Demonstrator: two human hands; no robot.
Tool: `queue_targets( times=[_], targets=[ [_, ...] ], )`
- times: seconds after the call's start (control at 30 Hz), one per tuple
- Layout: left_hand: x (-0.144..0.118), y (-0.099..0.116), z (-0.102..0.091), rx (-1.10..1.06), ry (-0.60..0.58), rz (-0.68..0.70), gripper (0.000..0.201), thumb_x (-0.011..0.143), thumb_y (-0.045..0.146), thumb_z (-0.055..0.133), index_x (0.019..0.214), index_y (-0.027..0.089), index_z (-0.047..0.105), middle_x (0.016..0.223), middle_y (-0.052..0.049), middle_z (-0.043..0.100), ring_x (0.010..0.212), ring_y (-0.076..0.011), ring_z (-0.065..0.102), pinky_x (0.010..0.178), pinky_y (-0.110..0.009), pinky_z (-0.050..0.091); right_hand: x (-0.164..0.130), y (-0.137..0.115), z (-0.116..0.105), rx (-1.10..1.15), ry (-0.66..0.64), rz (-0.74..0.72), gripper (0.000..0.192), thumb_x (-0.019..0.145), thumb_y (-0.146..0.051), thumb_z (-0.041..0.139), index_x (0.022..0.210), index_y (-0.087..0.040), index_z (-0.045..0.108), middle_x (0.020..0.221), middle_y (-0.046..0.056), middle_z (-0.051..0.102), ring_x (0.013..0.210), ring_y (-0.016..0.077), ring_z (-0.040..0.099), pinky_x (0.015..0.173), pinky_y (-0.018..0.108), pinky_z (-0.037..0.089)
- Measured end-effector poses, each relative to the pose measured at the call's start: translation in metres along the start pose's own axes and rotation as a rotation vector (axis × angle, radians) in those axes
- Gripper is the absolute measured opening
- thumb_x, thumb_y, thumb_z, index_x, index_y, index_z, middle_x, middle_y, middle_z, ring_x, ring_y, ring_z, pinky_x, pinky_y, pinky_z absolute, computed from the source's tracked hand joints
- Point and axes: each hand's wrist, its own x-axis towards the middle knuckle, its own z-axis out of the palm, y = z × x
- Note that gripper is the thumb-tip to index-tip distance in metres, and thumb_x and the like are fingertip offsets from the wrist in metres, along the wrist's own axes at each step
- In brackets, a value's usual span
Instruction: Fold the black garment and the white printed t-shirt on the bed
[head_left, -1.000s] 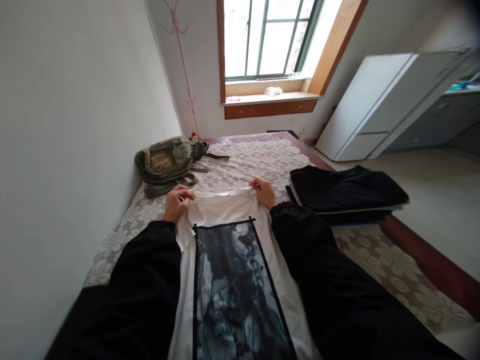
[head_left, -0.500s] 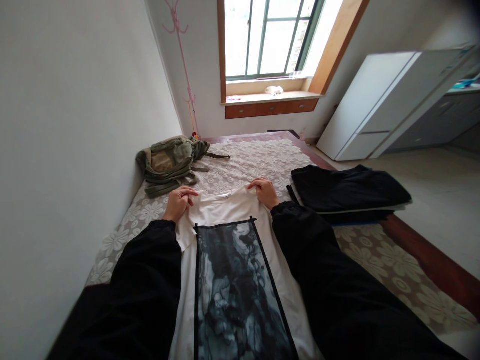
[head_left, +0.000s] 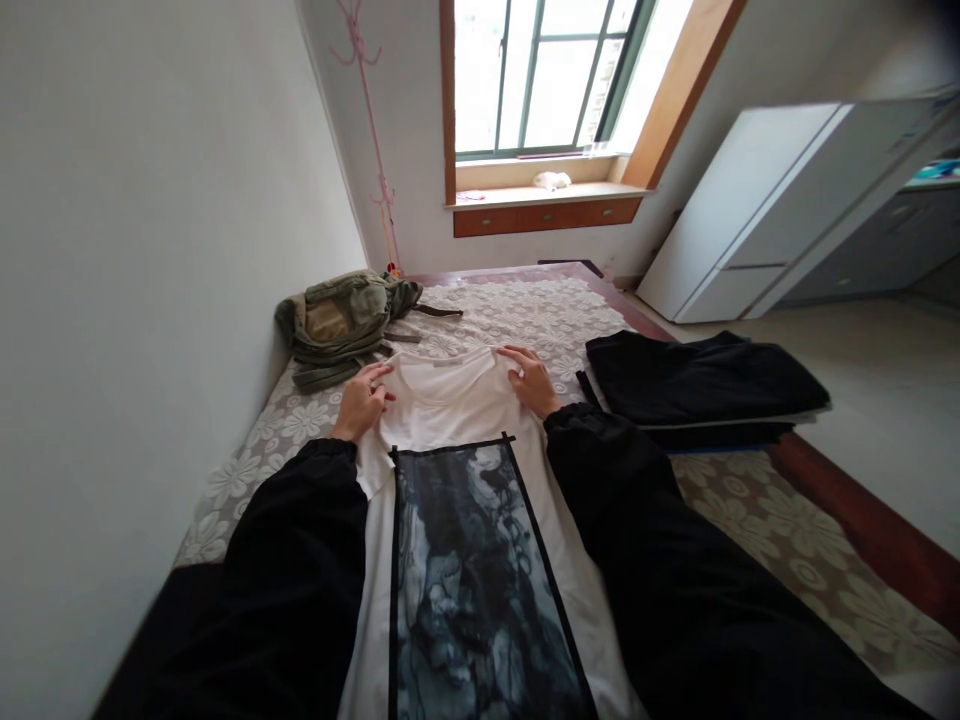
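Observation:
A white T-shirt (head_left: pixel 442 410) with a dark blue-grey print panel framed in black lies face up on the flower-patterned bed cover (head_left: pixel 525 310). My left hand (head_left: pixel 361 400) rests flat on its left shoulder, fingers spread. At the right shoulder my right hand (head_left: pixel 530 378) lies with fingers extended on the cloth. Both arms wear black sleeves. The collar end points away from me, toward the window.
A green backpack (head_left: pixel 337 325) lies by the wall beyond my left hand. Folded black clothing (head_left: pixel 697 380) sits at the bed's right edge. The wooden bed frame (head_left: pixel 847 520) borders the right side. A white fridge (head_left: pixel 757 210) and a window stand at the far end.
Both hands have let go of the pinched shoulders and now lie flat with open fingers. The shirt's top edge has been laid a little further away, toward the window.

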Motion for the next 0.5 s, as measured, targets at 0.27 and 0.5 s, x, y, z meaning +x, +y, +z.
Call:
queue_targets(
  times=[0.27,0.5],
  targets=[
    [0.006,-0.015,0.003,0.131,0.038,0.175,0.058,0.082,0.014,0.053,0.139,0.017,0.06,0.152,-0.013,0.05,0.122,-0.0254,0.063,0.11,-0.04,0.05,0.0,0.007,0.007,-0.163,-0.187,0.014,0.069,0.08,-0.019,0.053,0.149,-0.026,0.052,0.154,0.006,0.051,0.143,0.0316,0.04,0.119,0.055,0.031],
    [0.004,-0.022,0.003,0.444,0.081,0.192,0.061,0.081,0.018,0.059,0.142,0.017,0.057,0.15,-0.013,0.052,0.139,-0.0337,0.046,0.122,-0.049,0.032,-0.003,0.006,0.009,-0.323,-0.222,0.022,0.065,0.082,-0.021,0.053,0.147,-0.022,0.051,0.158,0.01,0.046,0.145,0.0354,0.035,0.119,0.06,0.017]
  ],
)
